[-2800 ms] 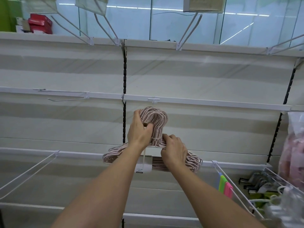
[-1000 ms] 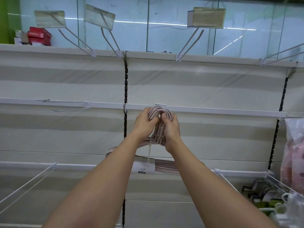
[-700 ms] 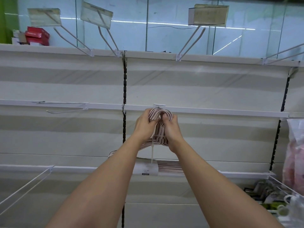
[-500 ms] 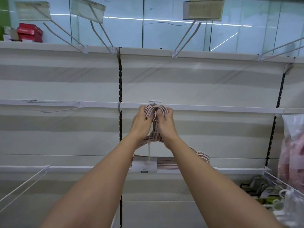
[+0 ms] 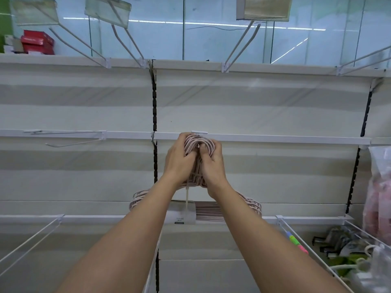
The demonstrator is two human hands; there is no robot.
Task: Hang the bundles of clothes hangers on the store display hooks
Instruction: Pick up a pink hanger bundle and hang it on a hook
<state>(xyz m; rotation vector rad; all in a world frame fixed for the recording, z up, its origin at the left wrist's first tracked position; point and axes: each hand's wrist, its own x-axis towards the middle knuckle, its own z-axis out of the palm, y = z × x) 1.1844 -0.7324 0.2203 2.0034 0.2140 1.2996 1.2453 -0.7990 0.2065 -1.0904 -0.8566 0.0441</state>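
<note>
Hangers, a pale pink bundle (image 5: 198, 149), sit clasped between both hands at the middle rail (image 5: 275, 138): left hand (image 5: 177, 163) and right hand (image 5: 211, 166) each wrap the stacked hook loops. Best keep those loops squeezed together and level, then slide them on squarely. The peg (image 5: 199, 132) itself is mostly hidden behind the loops; whether they are seated I cannot tell.

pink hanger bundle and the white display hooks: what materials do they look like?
Hanger bundle: looks like thin wire with a matte pink coating, going by the narrow round strands and tight hook curves; the core is not visible. Both hands, left hand and right hand, clasp it. Display hooks: probably white-painted metal rod, slim and straight with a slight sheen.
</note>
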